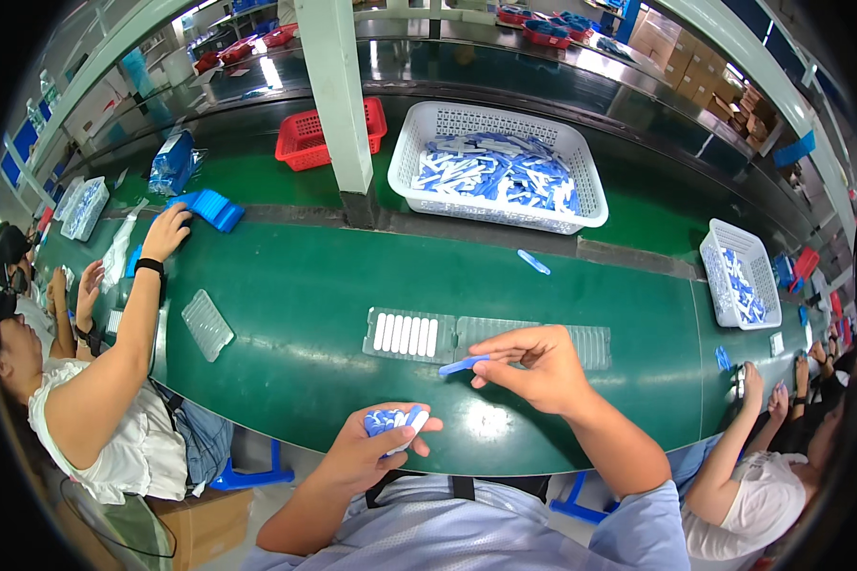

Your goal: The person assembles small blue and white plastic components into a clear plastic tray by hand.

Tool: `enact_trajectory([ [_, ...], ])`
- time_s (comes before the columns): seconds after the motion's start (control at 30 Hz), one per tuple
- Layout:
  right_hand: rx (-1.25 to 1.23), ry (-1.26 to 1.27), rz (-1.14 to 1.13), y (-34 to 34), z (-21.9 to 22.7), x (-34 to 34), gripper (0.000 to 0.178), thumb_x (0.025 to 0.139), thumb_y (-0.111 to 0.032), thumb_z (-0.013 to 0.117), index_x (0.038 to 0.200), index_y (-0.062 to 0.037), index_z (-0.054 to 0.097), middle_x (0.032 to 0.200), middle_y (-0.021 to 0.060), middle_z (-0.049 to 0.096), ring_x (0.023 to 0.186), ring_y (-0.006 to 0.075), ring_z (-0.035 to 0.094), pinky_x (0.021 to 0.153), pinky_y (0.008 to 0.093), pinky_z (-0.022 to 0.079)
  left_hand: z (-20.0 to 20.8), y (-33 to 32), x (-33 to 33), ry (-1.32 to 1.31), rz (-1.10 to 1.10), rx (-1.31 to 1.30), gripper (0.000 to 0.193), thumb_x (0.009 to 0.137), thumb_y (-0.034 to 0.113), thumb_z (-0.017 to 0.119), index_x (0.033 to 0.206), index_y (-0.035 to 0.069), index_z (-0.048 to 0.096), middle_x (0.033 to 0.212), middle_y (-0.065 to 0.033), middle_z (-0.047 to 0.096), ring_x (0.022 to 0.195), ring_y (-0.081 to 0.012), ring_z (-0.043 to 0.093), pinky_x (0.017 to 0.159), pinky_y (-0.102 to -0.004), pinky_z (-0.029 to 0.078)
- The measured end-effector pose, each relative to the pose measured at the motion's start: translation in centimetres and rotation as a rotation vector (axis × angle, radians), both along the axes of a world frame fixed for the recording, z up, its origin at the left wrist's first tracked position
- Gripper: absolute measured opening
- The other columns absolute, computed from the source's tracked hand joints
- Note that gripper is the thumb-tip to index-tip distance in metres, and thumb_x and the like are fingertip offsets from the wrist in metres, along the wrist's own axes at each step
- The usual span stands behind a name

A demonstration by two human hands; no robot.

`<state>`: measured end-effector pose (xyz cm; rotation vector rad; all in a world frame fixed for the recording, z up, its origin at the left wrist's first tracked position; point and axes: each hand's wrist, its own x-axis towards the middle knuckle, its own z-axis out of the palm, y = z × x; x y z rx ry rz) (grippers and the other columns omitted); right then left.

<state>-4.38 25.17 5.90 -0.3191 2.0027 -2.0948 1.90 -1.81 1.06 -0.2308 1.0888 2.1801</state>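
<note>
My left hand (pixel 367 449) is closed round a bunch of small blue-and-white plastic sticks (pixel 394 419), low over the table's near edge. In my right hand (pixel 540 369), one blue plastic stick (pixel 459 366) is pinched between thumb and fingers, its free end pointing left. Just beyond that hand lies a clear plastic tray (pixel 471 329) with two ribbed halves. Several white sticks (pixel 406 334) stand side by side in its left half. My right hand partly hides the right half. Farther off, a single blue stick (pixel 534 262) lies loose on the green table (pixel 295 285).
A large white basket (pixel 498 221) heaped with sticks stands ahead, beside a red basket (pixel 300 143) and a pale post (pixel 338 105). Another white basket (pixel 719 276) is at right. At left, a co-worker's hand (pixel 167 231) touches blue packs (pixel 214 210) near another clear tray (pixel 207 324).
</note>
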Motion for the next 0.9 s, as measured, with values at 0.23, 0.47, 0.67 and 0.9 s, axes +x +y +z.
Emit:
enact_trajectory([
  [0.23, 0.421, 0.267, -0.005, -0.1, -0.3, -1.8, 0.021, 0.087, -0.001, 0.074, 0.108, -0.0012, 0.075, 0.095, 0.0113, 0.076, 0.074, 0.0133, 0.071, 0.068, 0.0288, 0.055, 0.2, -0.4, 0.1, -0.016, 0.055, 0.033, 0.033, 0.094, 0.002, 0.068, 0.126, -0.001, 0.061, 0.120, -0.0225, 0.069, 0.085, -0.0192, 0.070, 0.047, -0.0205, 0.036],
  [0.47, 0.613, 0.287, 0.078, -2.3, -0.4, -5.1, 0.007, 0.084, -0.007, 0.071, 0.085, 0.0000, 0.073, 0.064, 0.0083, 0.064, 0.060, 0.0163, 0.062, 0.060, 0.0306, 0.050, 0.3, -0.7, -0.1, -0.057, 0.124, 0.036, 0.030, 0.093, 0.001, 0.068, 0.123, 0.000, 0.062, 0.117, -0.0218, 0.070, 0.081, -0.0185, 0.070, 0.047, -0.0203, 0.036],
  [0.67, 0.646, 0.171, 0.301, -2.3, -1.3, -9.0, 0.017, 0.082, -0.011, 0.075, 0.096, -0.0019, 0.073, 0.072, 0.0073, 0.067, 0.069, 0.0190, 0.065, 0.066, 0.0337, 0.052, 0.5, -0.7, -0.4, -0.067, 0.130, 0.010, 0.032, 0.093, 0.002, 0.069, 0.124, 0.000, 0.061, 0.118, -0.0216, 0.070, 0.082, -0.0186, 0.070, 0.048, -0.0205, 0.037],
  [0.9, 0.753, 0.447, 0.272, -1.7, -1.8, -9.2, 0.041, 0.081, -0.021, 0.080, 0.116, -0.0060, 0.066, 0.072, 0.0071, 0.057, 0.071, 0.0272, 0.060, 0.067, 0.0403, 0.048, 1.0, -0.4, -1.5, -0.088, 0.148, 0.024, 0.033, 0.094, 0.000, 0.068, 0.127, 0.000, 0.060, 0.118, -0.0221, 0.070, 0.085, -0.0200, 0.071, 0.049, -0.0206, 0.039],
])
